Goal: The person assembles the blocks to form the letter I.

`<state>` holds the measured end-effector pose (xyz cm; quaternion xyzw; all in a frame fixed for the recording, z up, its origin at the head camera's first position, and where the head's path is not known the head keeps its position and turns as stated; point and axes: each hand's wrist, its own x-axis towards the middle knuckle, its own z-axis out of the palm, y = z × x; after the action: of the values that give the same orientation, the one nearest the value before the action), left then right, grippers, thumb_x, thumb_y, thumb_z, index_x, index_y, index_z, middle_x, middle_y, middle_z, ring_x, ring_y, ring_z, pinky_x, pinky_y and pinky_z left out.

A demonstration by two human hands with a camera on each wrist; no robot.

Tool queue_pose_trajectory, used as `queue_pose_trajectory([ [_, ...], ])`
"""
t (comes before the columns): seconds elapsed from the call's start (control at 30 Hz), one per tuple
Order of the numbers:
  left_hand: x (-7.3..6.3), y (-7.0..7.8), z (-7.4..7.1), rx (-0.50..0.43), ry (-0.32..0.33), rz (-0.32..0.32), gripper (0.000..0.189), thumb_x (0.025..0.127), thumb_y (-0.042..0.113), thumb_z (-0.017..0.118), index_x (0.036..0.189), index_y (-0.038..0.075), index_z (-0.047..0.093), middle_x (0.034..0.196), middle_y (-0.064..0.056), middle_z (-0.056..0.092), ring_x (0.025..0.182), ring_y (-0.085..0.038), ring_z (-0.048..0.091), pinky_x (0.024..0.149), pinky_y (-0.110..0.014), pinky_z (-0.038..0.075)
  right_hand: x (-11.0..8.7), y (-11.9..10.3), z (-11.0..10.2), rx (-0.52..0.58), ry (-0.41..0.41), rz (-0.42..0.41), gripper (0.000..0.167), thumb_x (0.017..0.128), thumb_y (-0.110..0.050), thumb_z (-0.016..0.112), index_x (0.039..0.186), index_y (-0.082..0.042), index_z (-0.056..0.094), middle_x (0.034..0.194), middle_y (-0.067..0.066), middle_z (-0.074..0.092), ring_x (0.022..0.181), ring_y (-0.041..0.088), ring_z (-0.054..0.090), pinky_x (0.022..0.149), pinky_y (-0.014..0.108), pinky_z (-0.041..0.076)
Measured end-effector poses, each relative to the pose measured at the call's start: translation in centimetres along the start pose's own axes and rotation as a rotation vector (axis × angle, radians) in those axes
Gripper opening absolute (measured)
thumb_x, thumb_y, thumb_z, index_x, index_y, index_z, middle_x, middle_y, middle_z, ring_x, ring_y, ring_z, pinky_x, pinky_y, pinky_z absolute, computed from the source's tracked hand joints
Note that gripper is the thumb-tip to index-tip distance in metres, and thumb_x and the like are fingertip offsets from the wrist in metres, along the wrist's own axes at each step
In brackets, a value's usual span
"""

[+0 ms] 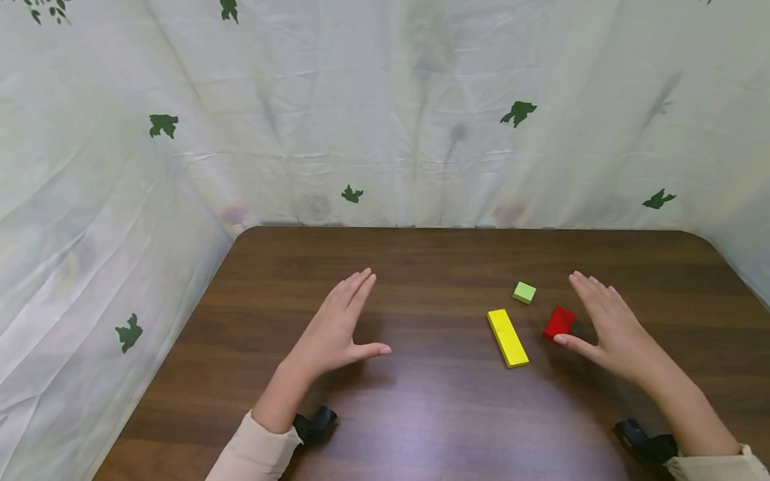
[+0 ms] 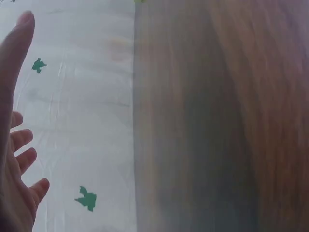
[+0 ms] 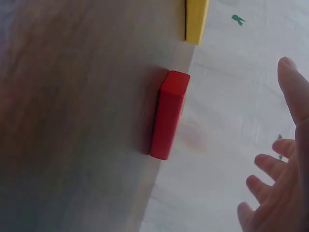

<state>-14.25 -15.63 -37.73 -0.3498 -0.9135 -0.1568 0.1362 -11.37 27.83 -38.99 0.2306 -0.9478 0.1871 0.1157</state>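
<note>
My left hand (image 1: 333, 331) is held over the left half of the wooden table with fingers straight and thumb spread, holding nothing. On the right, my right hand (image 1: 616, 334) takes a similar pose, fingers extended and thumb apart. Its thumb overlaps the edge of a red block (image 1: 559, 323) in the head view, but the right wrist view shows the hand apart from the red block (image 3: 169, 116). A long yellow block (image 1: 508, 338) lies flat to the left of the red one. Behind them sits a small light green block (image 1: 524, 292).
The brown wooden table (image 1: 421, 414) has rounded far corners. White cloth (image 1: 361, 100) with green leaf shapes hangs behind it and along the left side. Black straps with small devices (image 1: 315, 424) are on both wrists.
</note>
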Motion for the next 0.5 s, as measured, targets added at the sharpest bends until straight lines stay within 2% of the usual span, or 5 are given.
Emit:
queue_pose_trajectory([
  [0.2,0.5,0.7,0.8,-0.034,0.038,0.018,0.104,0.072,0.07,0.049,0.144,0.005,0.01,0.146,-0.01,0.02,0.131,-0.027,0.02,0.105,-0.039,0.016,0.1,0.1,0.2,0.086,0.007,0.035,0.095,0.073,-0.027,0.074,0.143,-0.004,0.014,0.139,0.024,0.026,0.125,0.042,0.022,0.106,0.041,0.003],
  [0.3,0.6,1.2,1.2,-0.06,0.037,0.009,0.104,0.072,0.07,0.049,0.144,0.005,0.01,0.146,-0.009,0.019,0.132,-0.024,0.018,0.105,-0.039,0.017,0.0,0.2,0.2,0.153,-0.011,0.086,0.094,0.075,-0.026,0.073,0.143,-0.004,0.013,0.139,0.026,0.024,0.123,0.046,0.023,0.102,0.052,0.011],
  [0.4,0.7,1.5,1.8,-0.083,0.032,0.01,0.104,0.072,0.068,0.051,0.144,0.005,0.01,0.146,-0.008,0.019,0.133,-0.021,0.017,0.105,-0.039,0.018,-0.1,0.2,0.3,0.214,-0.019,0.138,0.092,0.076,-0.026,0.072,0.144,-0.007,0.012,0.14,0.025,0.022,0.122,0.047,0.022,0.093,0.063,0.02],
  [0.5,0.8,1.8,2.4,-0.09,0.023,0.015,0.104,0.073,0.066,0.054,0.144,0.005,0.01,0.146,-0.007,0.019,0.133,-0.019,0.016,0.105,-0.037,0.018,-0.3,0.3,0.5,0.242,-0.022,0.17,0.091,0.077,-0.027,0.071,0.144,-0.01,0.012,0.14,0.025,0.022,0.122,0.047,0.023,0.086,0.066,0.023],
])
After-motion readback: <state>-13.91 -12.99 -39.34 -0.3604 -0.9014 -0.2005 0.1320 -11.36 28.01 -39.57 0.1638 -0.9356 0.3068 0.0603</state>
